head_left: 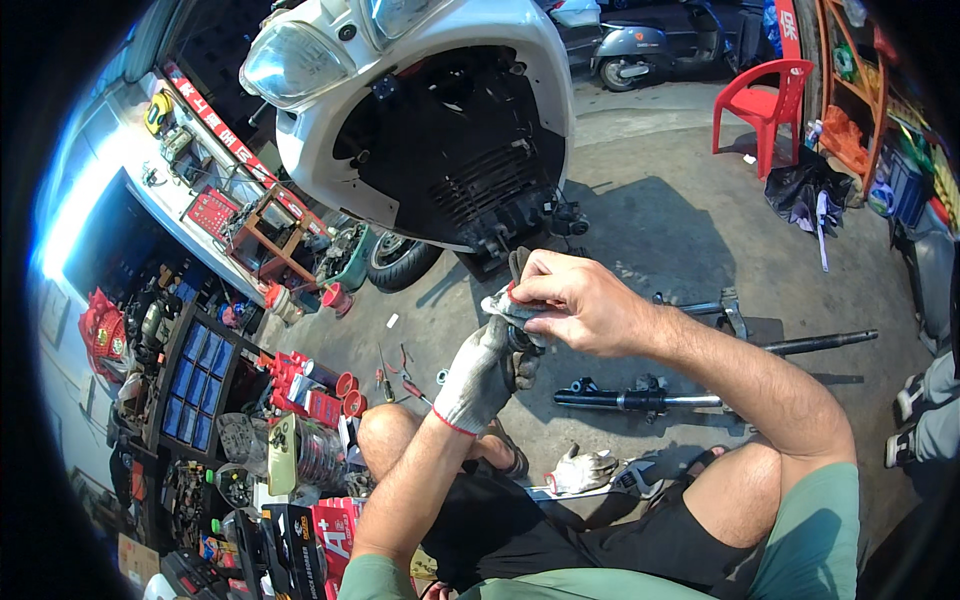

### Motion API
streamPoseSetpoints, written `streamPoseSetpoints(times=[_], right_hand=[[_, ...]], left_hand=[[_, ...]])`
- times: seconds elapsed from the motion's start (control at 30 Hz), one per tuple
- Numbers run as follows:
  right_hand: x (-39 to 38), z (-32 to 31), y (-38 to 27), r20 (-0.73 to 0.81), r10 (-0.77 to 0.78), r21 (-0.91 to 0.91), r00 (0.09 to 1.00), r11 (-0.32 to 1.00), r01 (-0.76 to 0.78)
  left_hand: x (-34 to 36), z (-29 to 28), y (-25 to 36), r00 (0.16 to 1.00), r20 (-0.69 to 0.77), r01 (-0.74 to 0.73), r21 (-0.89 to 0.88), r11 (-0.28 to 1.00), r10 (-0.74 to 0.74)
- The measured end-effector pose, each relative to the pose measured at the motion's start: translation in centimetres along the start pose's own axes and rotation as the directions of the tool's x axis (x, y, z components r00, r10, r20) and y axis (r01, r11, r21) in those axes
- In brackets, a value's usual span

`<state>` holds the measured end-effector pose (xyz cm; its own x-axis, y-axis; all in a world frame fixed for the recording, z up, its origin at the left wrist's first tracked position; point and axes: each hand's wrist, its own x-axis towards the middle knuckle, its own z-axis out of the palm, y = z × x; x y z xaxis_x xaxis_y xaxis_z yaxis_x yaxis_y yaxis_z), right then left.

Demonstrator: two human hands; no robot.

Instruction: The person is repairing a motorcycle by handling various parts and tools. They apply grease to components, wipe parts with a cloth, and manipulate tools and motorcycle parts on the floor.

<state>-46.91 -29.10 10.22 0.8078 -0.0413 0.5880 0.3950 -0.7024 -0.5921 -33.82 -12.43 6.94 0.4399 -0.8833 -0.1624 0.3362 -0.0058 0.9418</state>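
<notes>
My left hand (pixel 472 375), in a dirty white knit glove with a red cuff, is raised in front of me with its fingers closed. A dark rounded part (pixel 520 340) shows among its fingers; its kind is hidden. My bare right hand (pixel 580 305) meets the left one and pinches a greyish-white cloth (pixel 500 305) with a red edge. The cloth resembles a work glove, but bunching hides its shape. On the ground between my legs lies another soiled white glove (pixel 583 470), beside an adjustable wrench (pixel 635 478).
Ahead stands a white scooter (pixel 425 130) with its front opened up. A fork leg (pixel 640 398) and a metal shaft (pixel 820 342) lie to the right. Pliers (pixel 408 375), a loose tire (pixel 400 262) and boxes (pixel 290 540) are leftward. A red chair (pixel 765 105) stands far right.
</notes>
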Motion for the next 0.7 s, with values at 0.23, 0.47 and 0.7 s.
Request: streamPoseSetpoints(times=[0.23, 0.47, 0.7], right_hand=[[-0.2, 0.9, 0.3, -0.011, -0.12, -0.174, 0.993, 0.978, 0.117], [-0.5, 1.1, 0.9, -0.082, -0.142, -0.253, 0.987, 0.96, 0.117], [-0.3, 0.9, 1.6, -0.124, -0.036, -0.201, 0.992, 0.98, 0.01]], left_hand=[[-0.4, 0.7, -0.3, 0.999, -0.007, 0.04, -0.023, 0.999, -0.04], [-0.3, 1.3, -0.2, 1.0, 0.022, -0.004, -0.027, 1.0, 0.005], [0.9, 0.4, -0.9, 0.989, -0.021, -0.148, 0.033, 0.988, 0.149]])
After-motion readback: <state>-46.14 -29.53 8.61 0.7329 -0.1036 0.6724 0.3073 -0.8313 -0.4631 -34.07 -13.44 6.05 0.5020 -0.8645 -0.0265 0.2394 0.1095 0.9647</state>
